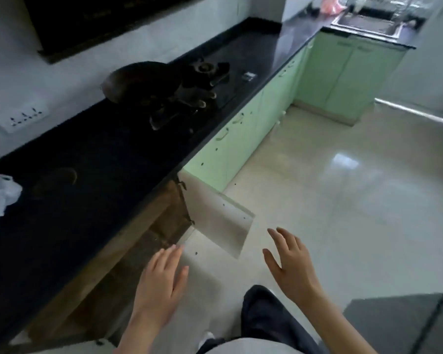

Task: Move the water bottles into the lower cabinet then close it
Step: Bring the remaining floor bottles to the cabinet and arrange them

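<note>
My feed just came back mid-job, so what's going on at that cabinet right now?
A person stands at the dark counter with the lower cabinet open, its door swung out over the floor. The left hand and the right hand are both open and hold nothing, reaching toward the door without touching it. No water bottles are in view, and the cabinet's inside is too dark to show any. The door is not yet closed.

Cabinet door (216, 221) ahead between left hand (161, 279) and right hand (292, 267), lower cabinet (128, 267) left of both hands, under the bench (87, 162), pan (136, 83) on stove (211, 70) far ahead.
</note>
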The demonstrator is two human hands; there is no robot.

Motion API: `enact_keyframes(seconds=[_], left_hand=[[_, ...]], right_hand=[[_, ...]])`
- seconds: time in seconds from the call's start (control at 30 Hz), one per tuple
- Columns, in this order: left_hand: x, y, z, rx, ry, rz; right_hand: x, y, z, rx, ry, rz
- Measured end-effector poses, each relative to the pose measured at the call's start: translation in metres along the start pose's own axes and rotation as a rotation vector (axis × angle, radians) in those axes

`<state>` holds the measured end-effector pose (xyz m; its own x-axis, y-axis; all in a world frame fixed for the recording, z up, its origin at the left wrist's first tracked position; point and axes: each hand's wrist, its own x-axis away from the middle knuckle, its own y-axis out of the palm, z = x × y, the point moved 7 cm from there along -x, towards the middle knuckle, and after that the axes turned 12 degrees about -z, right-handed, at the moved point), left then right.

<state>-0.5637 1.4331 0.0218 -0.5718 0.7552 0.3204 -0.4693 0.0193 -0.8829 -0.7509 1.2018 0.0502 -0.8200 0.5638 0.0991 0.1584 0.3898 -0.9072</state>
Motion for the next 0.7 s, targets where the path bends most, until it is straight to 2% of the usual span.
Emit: enact_keyframes(seconds=[0.1,0.23,0.4,0.57,0.7], left_hand=[[-0.018,0.008,0.035,0.013,0.067,-0.068],[-0.066,-0.01,0.106,-0.002,0.221,-0.054],[-0.15,-0.051,0.216,-0.034,0.4,0.081],[-0.219,-0.069,0.328,0.018,0.456,0.22],[-0.267,-0.025,0.398,0.027,0.451,0.142]], right_hand=[[0.022,-0.014,0.045,-0.006,0.135,0.038],[0.019,-0.047,0.099,-0.04,0.213,0.116],[-0.014,-0.108,0.174,-0.079,0.218,0.234],[-0.049,-0.173,0.265,-0.07,0.206,0.284],[-0.07,-0.198,0.34,-0.066,0.249,0.253]])
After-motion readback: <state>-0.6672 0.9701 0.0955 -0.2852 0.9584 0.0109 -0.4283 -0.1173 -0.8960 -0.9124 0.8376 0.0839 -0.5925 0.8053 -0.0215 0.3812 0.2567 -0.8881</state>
